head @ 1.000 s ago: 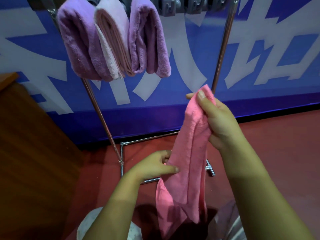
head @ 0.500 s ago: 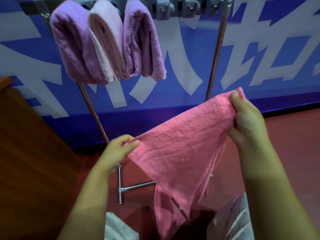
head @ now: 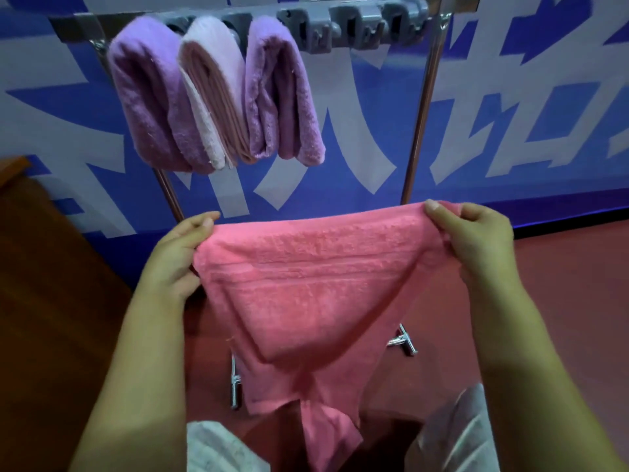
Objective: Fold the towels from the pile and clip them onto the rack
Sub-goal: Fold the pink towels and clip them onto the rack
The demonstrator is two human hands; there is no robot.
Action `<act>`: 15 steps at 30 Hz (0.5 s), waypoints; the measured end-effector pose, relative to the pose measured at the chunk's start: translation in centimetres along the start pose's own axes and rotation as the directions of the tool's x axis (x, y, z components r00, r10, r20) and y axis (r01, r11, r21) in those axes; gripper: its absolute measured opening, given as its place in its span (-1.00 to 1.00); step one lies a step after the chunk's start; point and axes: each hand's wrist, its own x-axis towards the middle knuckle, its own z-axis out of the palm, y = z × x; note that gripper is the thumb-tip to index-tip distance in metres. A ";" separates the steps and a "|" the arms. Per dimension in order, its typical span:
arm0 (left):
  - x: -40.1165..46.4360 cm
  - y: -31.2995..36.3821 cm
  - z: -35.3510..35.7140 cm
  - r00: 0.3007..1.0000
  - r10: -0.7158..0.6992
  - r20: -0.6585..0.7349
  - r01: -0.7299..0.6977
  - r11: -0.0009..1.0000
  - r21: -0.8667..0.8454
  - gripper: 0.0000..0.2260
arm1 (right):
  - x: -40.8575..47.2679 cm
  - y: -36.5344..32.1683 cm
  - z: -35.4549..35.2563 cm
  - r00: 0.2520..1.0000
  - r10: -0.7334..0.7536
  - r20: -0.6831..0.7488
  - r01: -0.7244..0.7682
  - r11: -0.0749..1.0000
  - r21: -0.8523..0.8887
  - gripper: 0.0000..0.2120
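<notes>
Towel (head: 306,277), pink, hung stretched between my left hand (head: 177,257) at nine o'clock and my right hand (head: 476,240) at three, each pinching a top corner so it spread flat for folding. At twelve o'clock the rack (head: 425,97) held three folded towels (head: 218,93) clipped side by side, with three clips (head: 354,27) bare.

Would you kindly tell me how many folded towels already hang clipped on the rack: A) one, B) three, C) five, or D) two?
B: three folded towels hang side by side from the rack, a purple towel, a pale pink towel and a second purple towel, while both hands hold the pink towel spread below them.
</notes>
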 end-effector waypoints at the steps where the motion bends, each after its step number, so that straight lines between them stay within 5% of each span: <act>1: 0.0 -0.1 0.1 0.999 -0.033 -0.009 0.033 0.999 0.023 -0.87 | -0.1 0.6 0.2 0.999 -0.036 -0.027 0.033 0.994 -0.104 -0.70; 5: -1.9 0.1 2.3 0.998 -0.033 0.057 0.030 0.998 0.064 -0.86 | -1.8 0.5 2.1 0.995 -0.097 -0.014 0.096 0.994 -0.057 -0.68; 10: -6.5 1.3 6.4 0.937 -0.059 0.343 0.034 0.996 0.078 -0.87 | -4.9 -1.7 5.2 0.966 -0.135 0.220 0.134 0.991 0.016 -0.79; 15: -8.4 1.3 8.2 0.874 -0.034 0.485 -0.062 0.981 0.182 -0.62 | -7.7 -3.7 5.8 0.892 -0.279 0.356 0.322 0.944 -0.067 -0.87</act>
